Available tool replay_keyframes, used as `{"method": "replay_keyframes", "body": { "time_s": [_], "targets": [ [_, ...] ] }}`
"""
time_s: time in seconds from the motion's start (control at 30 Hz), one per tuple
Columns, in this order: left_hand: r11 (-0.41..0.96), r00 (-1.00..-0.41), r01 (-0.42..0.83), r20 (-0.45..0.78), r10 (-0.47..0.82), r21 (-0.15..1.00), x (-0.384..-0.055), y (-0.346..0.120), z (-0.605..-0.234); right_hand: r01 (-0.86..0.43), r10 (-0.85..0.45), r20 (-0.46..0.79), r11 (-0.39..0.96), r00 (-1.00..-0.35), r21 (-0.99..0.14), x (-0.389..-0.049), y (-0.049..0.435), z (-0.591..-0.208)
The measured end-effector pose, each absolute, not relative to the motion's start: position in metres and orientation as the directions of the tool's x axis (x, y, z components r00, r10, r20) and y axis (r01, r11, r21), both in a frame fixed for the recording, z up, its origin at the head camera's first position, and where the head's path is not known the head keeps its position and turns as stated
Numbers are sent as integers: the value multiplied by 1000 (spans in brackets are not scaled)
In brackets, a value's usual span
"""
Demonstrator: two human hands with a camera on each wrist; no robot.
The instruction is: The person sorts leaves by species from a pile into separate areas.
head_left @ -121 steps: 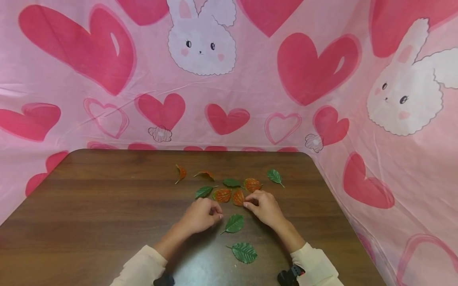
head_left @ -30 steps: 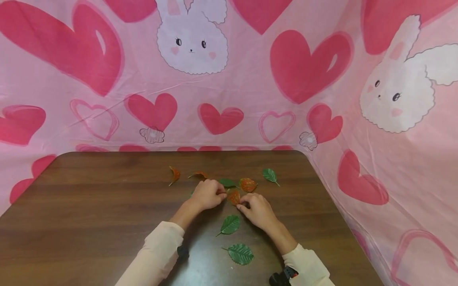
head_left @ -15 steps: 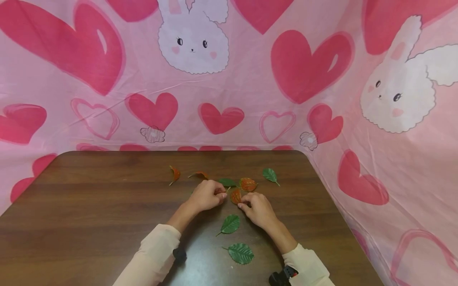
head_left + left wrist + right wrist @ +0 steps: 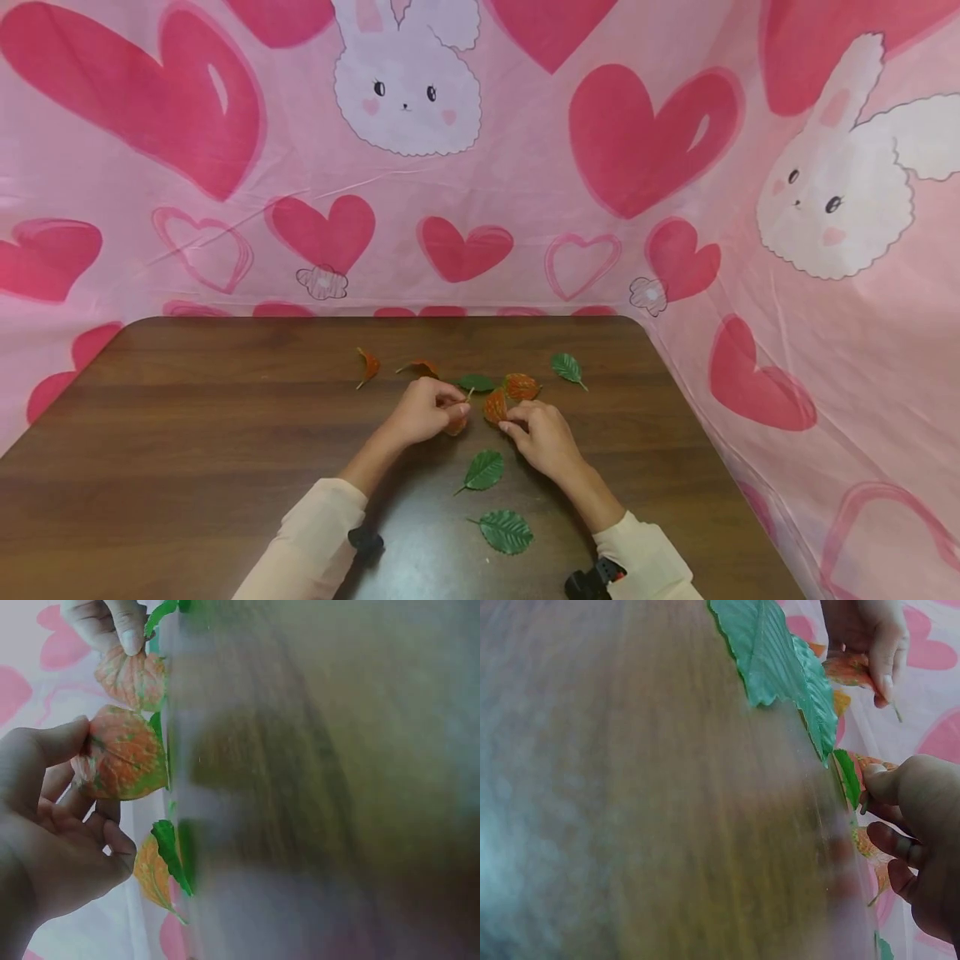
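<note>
In the head view my left hand (image 4: 426, 410) pinches an orange artificial leaf (image 4: 456, 425), its stem pointing up past the fingertips. The left wrist view shows that leaf (image 4: 120, 754) broad side on, lifted off the table, between thumb and fingers. My right hand (image 4: 547, 437) pinches a second orange leaf (image 4: 495, 407) by its edge. Just behind the two hands lie a green leaf (image 4: 476, 382) and another orange leaf (image 4: 521, 387). The right wrist view has the right hand (image 4: 922, 825) partly covering its leaf.
Two curled orange leaves, one at the left (image 4: 367, 367) and one nearer the hands (image 4: 422, 367), lie toward the back. A green leaf (image 4: 570, 369) sits back right. Two more, a middle one (image 4: 483, 471) and a front one (image 4: 506, 532), lie on the brown table (image 4: 187, 467).
Four seconds ago my left hand was empty; it has moved to the orange leaf, pinched it and raised it, turning the stem upward. The right hand's leaf has shifted slightly farther back.
</note>
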State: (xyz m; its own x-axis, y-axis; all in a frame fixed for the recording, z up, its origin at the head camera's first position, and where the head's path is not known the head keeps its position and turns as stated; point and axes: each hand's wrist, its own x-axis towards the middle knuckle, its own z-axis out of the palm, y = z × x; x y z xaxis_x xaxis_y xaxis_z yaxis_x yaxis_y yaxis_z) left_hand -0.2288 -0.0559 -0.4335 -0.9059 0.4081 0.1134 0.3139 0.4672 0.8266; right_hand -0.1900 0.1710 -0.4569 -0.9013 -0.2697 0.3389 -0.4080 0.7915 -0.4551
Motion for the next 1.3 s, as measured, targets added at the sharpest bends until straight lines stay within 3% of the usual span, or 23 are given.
{"method": "replay_keyframes", "body": {
  "time_s": [0.63,0.9,1.3],
  "targets": [
    [345,-933,160,27,360,925,-227,-67,-435,-465,-311,367,739,-877,-487,-192,170,-456],
    [244,-927,140,40,374,960,-225,-70,-433,-481,-299,398,710,-867,-515,-194,170,-455],
    [217,-955,117,50,291,969,-224,-82,-435,-505,-293,438,692,-850,-516,-194,167,-454]
  ]
}}
